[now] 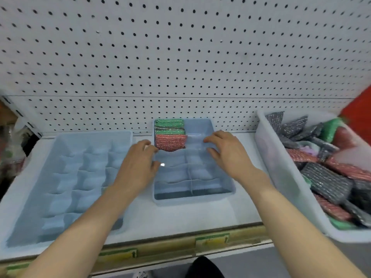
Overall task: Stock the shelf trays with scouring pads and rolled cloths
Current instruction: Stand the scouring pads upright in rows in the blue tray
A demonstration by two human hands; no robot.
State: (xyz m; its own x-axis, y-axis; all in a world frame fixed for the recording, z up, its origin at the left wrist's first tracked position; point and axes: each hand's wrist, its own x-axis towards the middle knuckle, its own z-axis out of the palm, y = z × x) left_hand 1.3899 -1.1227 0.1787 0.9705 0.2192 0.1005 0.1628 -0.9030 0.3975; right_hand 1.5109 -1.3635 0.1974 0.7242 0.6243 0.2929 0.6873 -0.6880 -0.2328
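Note:
A small blue divided tray (224,194) sits on the shelf in the middle. Its back left compartment holds green scouring pads (169,125) and a red scouring pad (170,141) standing on edge. My left hand (138,161) hovers at the tray's left rim, fingers loosely curled, holding nothing. Over the tray's right column is my right hand (226,152), fingers spread and relaxed, empty. A white bin (281,177) at the right holds several loose grey, red and green scouring pads (327,181).
A larger blue tray (36,197) with several empty compartments lies at the left. White pegboard (180,57) backs the shelf. The shelf's front edge (172,247) carries price labels. Something red (359,115) shows at the far right.

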